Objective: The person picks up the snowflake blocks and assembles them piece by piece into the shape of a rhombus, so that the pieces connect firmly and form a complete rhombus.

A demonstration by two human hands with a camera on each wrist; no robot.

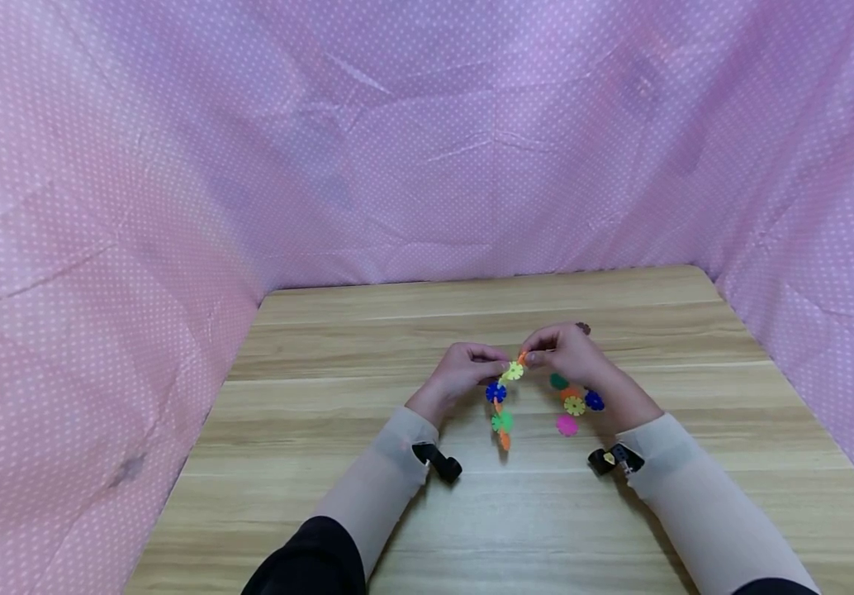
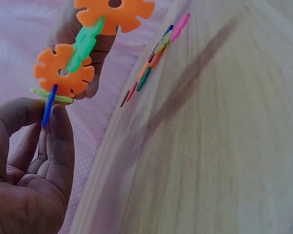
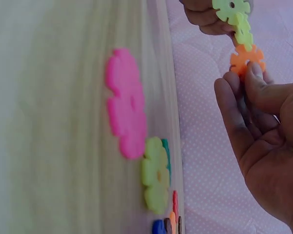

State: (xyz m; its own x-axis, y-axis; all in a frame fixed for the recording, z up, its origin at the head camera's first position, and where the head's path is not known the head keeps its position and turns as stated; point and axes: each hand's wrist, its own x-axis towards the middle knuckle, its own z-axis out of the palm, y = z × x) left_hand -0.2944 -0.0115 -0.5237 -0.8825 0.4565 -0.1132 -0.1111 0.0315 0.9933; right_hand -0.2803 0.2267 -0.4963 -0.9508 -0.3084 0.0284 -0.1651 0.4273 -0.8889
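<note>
A dangling chain of notched plastic flower discs [image 1: 502,421] hangs between the two hands, in orange, yellow, blue and green. My left hand [image 1: 460,376] pinches it between thumb and fingers, close to a blue disc [image 2: 47,111] and a thin yellow-green one [image 2: 61,97]. At the chain's upper end, my right hand [image 1: 568,351] pinches an orange disc [image 3: 246,58]. That orange disc joins a yellow disc [image 3: 243,31] in the right wrist view. The chain's lower end shows a green disc and an orange disc, held above the table.
Loose discs lie on the wooden table [image 1: 323,430] by the right forearm: pink [image 1: 566,425], yellow [image 1: 574,406], blue [image 1: 594,401], dark green [image 1: 558,381] and orange. A brown disc [image 1: 583,328] lies behind the right hand. Pink dotted cloth [image 1: 427,165] surrounds the table.
</note>
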